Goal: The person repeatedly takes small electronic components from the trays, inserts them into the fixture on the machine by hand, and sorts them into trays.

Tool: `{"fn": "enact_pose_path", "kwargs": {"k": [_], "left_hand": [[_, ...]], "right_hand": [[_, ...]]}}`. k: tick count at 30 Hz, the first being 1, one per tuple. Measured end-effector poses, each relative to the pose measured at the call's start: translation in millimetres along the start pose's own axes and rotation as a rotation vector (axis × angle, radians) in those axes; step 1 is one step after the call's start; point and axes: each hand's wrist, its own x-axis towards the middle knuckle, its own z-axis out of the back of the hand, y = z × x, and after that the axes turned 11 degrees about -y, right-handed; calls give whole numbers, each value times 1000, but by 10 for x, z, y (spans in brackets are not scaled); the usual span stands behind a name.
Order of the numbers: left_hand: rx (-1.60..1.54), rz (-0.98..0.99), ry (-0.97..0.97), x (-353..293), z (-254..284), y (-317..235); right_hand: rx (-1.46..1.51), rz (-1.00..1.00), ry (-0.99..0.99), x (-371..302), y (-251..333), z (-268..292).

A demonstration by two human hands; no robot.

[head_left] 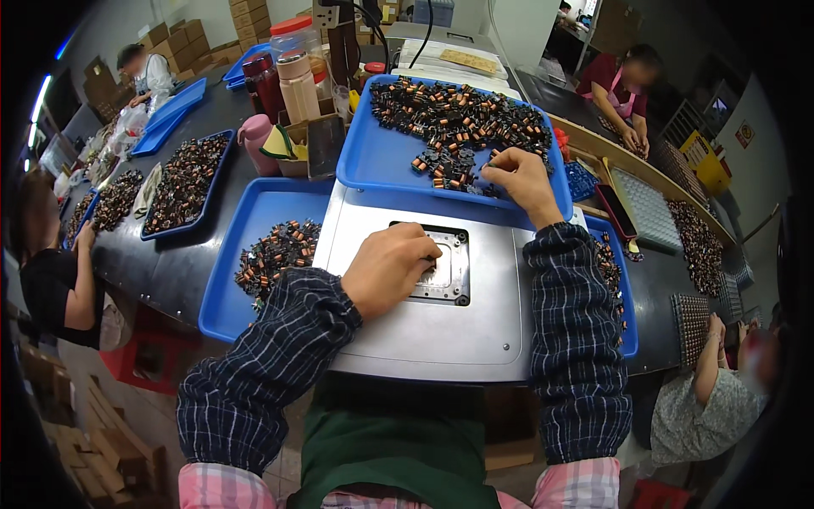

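My left hand lies over a square metal fixture set in a silver machine top. Its fingers are closed at the fixture's middle, and a small dark bit shows by the fingertips, too hidden to name. Above the near edge of the upper blue tray, my right hand has thumb and forefinger pinched together. What they hold, if anything, cannot be made out. Small copper-wound coils with black bases are heaped in that tray, several of them close to my right fingertips.
A blue tray of coils stands left of the machine, another right of it. Beyond are a pink bottle, a beige flask and a small carton. Co-workers sit along both sides; more coils fill a left tray.
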Motion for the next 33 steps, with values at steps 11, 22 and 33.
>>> {"fn": "enact_pose_path", "kwargs": {"k": [11,22,33], "left_hand": [[-143,120,-136,-56,182,-14],[259,363,-427,-552,806,615],[187,160,-285,700,48,636]], "right_hand": [[91,86,439,-668,614,-97],[-146,378,455,-873,659,-169],[-109,318,490,-859,650,-194]]}}
